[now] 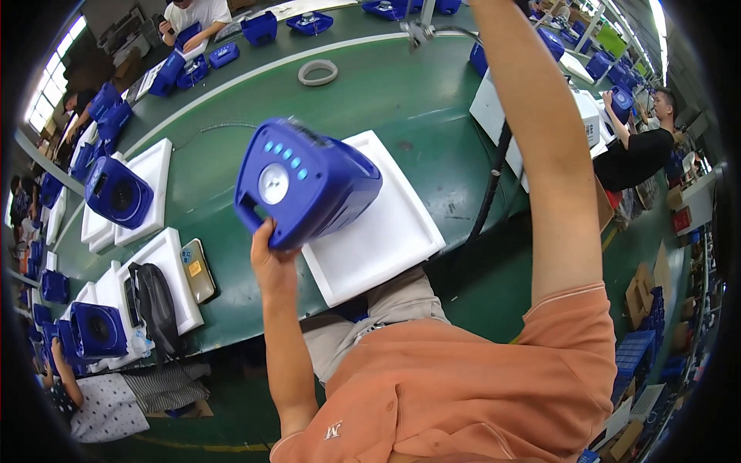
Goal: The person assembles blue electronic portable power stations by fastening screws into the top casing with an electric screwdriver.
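Left hand (272, 265) grips the boxy blue plastic speaker (320, 185) by one corner, tilted over the white foam tray (390, 239) at the green table (231, 270)'s near edge; one-handed, it could twist loose. Right hand's out of frame, can't tell.

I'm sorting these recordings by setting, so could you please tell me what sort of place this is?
Probably a factory assembly line: the left hand holds a blue speaker-like unit, many similar units are spread around the long green workbench, and a co-worker handles one too.
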### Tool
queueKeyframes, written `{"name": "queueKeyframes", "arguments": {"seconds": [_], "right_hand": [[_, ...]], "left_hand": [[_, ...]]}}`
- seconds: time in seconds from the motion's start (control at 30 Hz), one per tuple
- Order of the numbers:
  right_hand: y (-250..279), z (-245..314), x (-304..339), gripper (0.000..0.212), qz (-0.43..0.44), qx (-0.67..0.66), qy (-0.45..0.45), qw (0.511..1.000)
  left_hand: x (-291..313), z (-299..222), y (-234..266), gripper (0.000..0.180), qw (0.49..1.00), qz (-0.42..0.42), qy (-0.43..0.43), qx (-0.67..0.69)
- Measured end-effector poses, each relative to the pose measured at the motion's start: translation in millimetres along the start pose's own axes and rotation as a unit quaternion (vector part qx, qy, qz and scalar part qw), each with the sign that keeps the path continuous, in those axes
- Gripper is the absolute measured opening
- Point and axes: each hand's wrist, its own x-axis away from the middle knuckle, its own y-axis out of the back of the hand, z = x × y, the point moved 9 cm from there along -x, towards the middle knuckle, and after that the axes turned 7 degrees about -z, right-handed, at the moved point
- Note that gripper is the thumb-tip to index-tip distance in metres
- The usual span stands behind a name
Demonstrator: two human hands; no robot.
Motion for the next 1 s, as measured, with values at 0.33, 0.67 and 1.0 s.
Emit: {"name": "queueKeyframes", "arguments": {"seconds": [0.33, 0.67, 1.0], "right_hand": [[-160, -179, 147, 0.055, 0.002, 0.113, 0.464, 0.879], [-176, -413, 291, 0.054, 0.205, 0.387, 0.256, 0.862], [-171, -408, 286, 0.054, 0.21, 0.367, 0.233, 0.876]], "left_hand": [[40, 18, 59, 0.066, 0.995, 0.051, 0.009, 0.088], [-69, -148, 59, 0.05, 0.976, 0.119, -0.116, 0.14], [-321, -189, -32, 0.052, 0.979, -0.153, -0.035, -0.128]]}}
